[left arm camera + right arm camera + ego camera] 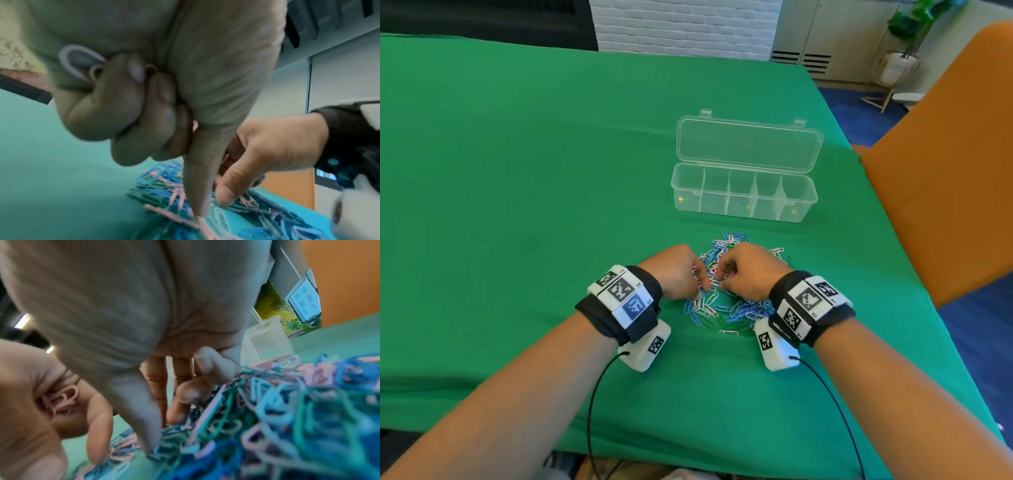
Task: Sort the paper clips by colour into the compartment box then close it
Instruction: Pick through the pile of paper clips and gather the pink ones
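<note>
A heap of blue, green, pink and white paper clips [736,308] lies on the green tablecloth [517,171]. Beyond it stands the clear compartment box [743,195], lid [748,144] flung back, with nothing in its compartments. My left hand [700,284] is at the heap's left side. Its fingers [144,113] curl round pink clips [61,399] in the palm, and its thumb [197,186] points down onto the heap. My right hand [722,274] hovers over the heap's middle, thumb [150,434] and forefinger pinching at clips there; which clip is blurred.
An orange chair back [945,171] stands close at the table's right edge. The green cloth stretches wide to the left and behind the box. Cables run from both wrist cameras over the near table edge. A potted plant [904,51] stands on the floor far right.
</note>
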A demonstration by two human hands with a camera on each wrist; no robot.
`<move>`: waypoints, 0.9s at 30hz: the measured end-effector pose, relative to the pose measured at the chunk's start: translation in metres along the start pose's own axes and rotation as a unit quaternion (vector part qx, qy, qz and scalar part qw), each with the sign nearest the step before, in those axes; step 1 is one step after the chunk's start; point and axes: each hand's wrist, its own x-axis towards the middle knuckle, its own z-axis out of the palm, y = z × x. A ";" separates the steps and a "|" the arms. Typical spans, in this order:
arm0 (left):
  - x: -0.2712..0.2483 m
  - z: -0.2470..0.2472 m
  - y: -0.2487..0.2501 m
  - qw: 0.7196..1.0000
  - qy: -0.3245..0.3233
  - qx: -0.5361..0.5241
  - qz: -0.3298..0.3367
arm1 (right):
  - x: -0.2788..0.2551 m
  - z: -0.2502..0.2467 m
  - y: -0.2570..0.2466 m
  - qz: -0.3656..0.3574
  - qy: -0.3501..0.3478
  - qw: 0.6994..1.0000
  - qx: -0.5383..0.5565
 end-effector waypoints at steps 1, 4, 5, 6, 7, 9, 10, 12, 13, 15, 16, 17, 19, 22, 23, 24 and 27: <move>-0.001 -0.001 -0.001 1.000 -0.005 0.016 0.000 | 0.000 0.000 0.002 0.007 -0.007 1.000 -0.012; -0.003 -0.001 -0.007 1.000 -0.003 0.018 0.002 | 0.000 -0.005 0.004 0.017 -0.011 0.999 -0.050; -0.003 -0.001 -0.008 1.000 -0.002 0.013 0.002 | 0.000 -0.006 0.003 0.012 -0.005 0.999 -0.049; -0.003 -0.002 -0.009 1.000 -0.001 0.011 0.000 | 0.000 -0.006 0.001 0.007 0.000 0.999 -0.041; -0.003 -0.002 -0.009 1.000 0.000 0.009 -0.002 | 0.001 -0.006 -0.002 0.001 0.003 1.000 -0.027; -0.003 -0.003 -0.009 1.000 0.000 0.013 -0.005 | 0.001 -0.003 -0.006 -0.001 -0.003 1.000 -0.003; -0.003 -0.003 -0.009 1.000 0.001 0.017 -0.004 | 0.002 0.000 -0.008 0.002 -0.005 1.000 0.001; -0.003 -0.003 -0.009 1.000 0.000 0.015 -0.002 | 0.002 0.004 -0.008 0.010 -0.006 1.000 0.001; -0.003 -0.003 -0.009 1.000 -0.002 0.010 0.003 | 0.002 0.003 -0.006 0.014 -0.009 1.000 -0.002; -0.003 -0.001 -0.009 1.000 -0.008 0.001 0.014 | 0.001 0.001 -0.004 0.025 -0.023 0.999 -0.006; -0.004 0.000 -0.008 1.000 -0.011 0.000 0.018 | 0.001 0.000 -0.004 0.030 -0.030 0.999 -0.008; -0.003 0.002 -0.007 1.000 -0.011 0.001 0.019 | 0.001 -0.001 -0.004 0.033 -0.032 0.999 -0.014; -0.003 0.007 -0.004 1.000 -0.006 0.004 0.016 | 0.002 0.000 -0.005 0.037 -0.022 0.999 -0.022; -0.003 0.012 -0.001 1.000 -0.010 0.009 0.017 | 0.002 0.002 -0.009 0.040 -0.010 0.999 -0.014; -0.004 0.013 0.000 1.000 -0.015 0.015 0.020 | 0.002 0.003 -0.010 0.041 -0.012 0.999 -0.011; -0.004 0.013 0.001 0.999 -0.018 0.021 0.023 | 0.003 0.003 -0.010 0.040 -0.016 0.999 -0.009; -0.006 0.011 0.001 0.999 -0.009 0.043 0.022 | 0.000 0.002 -0.009 0.041 -0.016 0.999 -0.015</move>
